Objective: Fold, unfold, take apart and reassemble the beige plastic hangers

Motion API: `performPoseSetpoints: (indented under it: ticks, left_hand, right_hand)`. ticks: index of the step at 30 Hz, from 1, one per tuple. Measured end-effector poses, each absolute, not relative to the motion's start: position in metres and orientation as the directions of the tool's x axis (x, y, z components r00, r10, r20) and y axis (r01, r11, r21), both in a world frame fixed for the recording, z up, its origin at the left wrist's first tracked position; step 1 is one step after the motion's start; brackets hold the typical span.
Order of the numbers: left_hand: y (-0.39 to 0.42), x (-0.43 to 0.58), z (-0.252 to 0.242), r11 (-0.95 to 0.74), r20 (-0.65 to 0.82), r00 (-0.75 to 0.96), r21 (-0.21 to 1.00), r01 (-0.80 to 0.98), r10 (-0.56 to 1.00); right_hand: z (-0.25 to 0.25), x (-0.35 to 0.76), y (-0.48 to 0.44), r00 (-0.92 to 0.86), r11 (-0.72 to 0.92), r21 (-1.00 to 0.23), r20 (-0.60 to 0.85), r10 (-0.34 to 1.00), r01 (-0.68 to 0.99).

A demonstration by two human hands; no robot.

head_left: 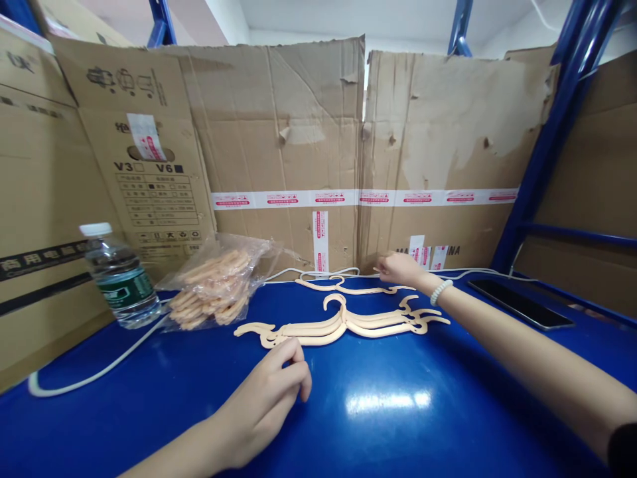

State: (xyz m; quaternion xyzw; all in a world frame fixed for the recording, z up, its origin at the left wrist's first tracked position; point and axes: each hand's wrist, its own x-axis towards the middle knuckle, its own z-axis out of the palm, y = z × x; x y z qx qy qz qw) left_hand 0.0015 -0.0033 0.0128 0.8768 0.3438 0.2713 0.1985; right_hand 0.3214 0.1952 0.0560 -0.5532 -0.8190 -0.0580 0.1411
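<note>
My left hand is loosely curled, its fingertips turned down, at the near left side of a stack of peach-coloured plastic clothes hangers. I see nothing in its fingers. The stack lies flat, with one hook pointing away from me and several curved ends sticking out at the right. My right hand, with a pale beaded bracelet on its wrist, reaches to the back. Its fingers are pinched; a small pale tip shows at them, too small to name. Just below that hand another hanger lies behind the stack.
A clear plastic bag full of similar hangers lies at left, beside a water bottle. A black phone rests at right. White cable runs across the blue table. Cardboard walls the back.
</note>
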Motion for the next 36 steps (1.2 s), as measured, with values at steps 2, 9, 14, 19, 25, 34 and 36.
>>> performPoseSetpoints:
  ticks: [2,9,14,19,25,34,36]
  left_hand:
    - [-0.004,0.002,0.013,-0.699,0.374,0.607,0.531,0.479,0.701]
    - [-0.002,0.015,0.009,-0.459,0.298,0.442,0.829,0.319,0.846]
    - [0.005,0.019,0.004,-0.164,0.096,0.458,0.98,0.11,0.884]
    - [0.008,0.017,0.009,-0.097,0.048,0.404,0.99,0.102,0.913]
    - [0.007,0.014,0.012,-0.093,0.07,0.356,0.995,0.047,0.932]
    - [0.015,0.008,0.006,-0.063,0.095,0.215,0.987,-0.15,0.972]
    - [0.015,0.008,0.006,-0.05,0.093,0.189,0.974,-0.22,0.978]
  right_hand:
    - [0.065,0.308,0.178,-0.369,0.459,-0.184,0.376,0.85,0.869]
    - [0.072,0.238,0.086,-0.537,0.677,-0.596,0.433,0.724,0.433]
    - [0.057,0.203,0.059,-0.675,0.427,-0.902,0.278,0.683,0.06]
    - [0.056,0.208,0.086,-0.644,0.661,-0.639,0.323,0.694,0.393]
    - [0.051,0.257,0.148,-0.546,0.637,-0.268,0.345,0.764,0.723]
    - [0.032,0.282,0.176,-0.569,0.608,-0.146,0.238,0.787,0.78]
    - [0.039,0.282,0.172,-0.569,0.618,-0.176,0.26,0.78,0.766]
